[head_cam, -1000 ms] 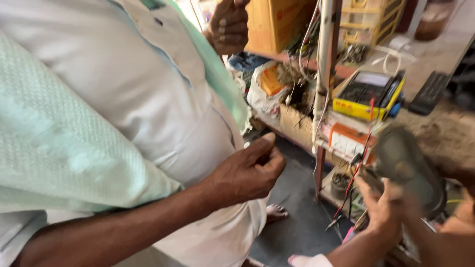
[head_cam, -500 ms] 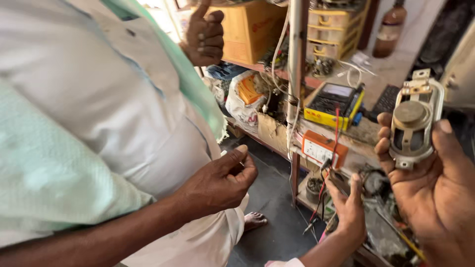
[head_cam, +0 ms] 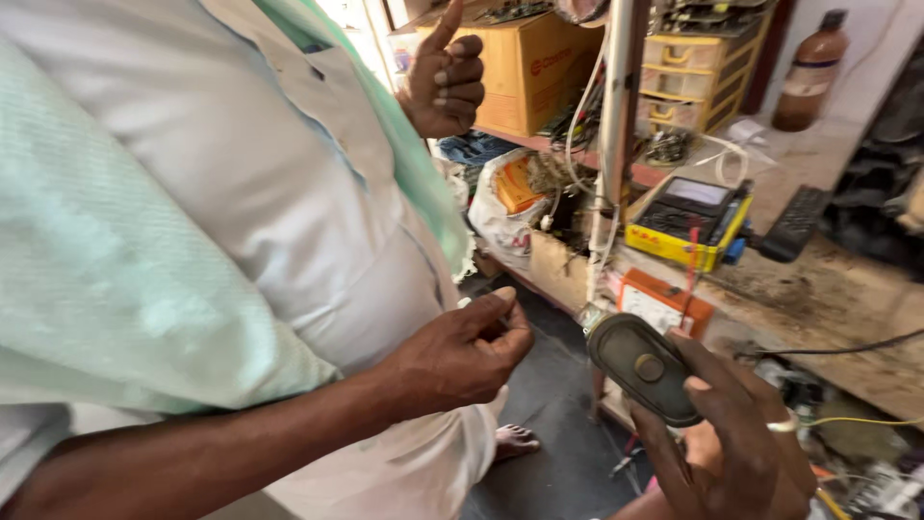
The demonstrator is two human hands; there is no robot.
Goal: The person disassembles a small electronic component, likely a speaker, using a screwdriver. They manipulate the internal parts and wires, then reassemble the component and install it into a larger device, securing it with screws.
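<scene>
The person's right hand [head_cam: 731,433], fingers curled, holds a dark oval plastic part with a round centre button [head_cam: 643,368] low in front of a cluttered wooden surface [head_cam: 837,289]. A co-worker's hand [head_cam: 462,351] hovers just beside it. The left hand is out of view.

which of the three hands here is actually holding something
The hand at the lower right, wearing a ring, grips a dark oval device. The middle hand is curled with nothing visible in it; the raised hand only points upward.
</scene>
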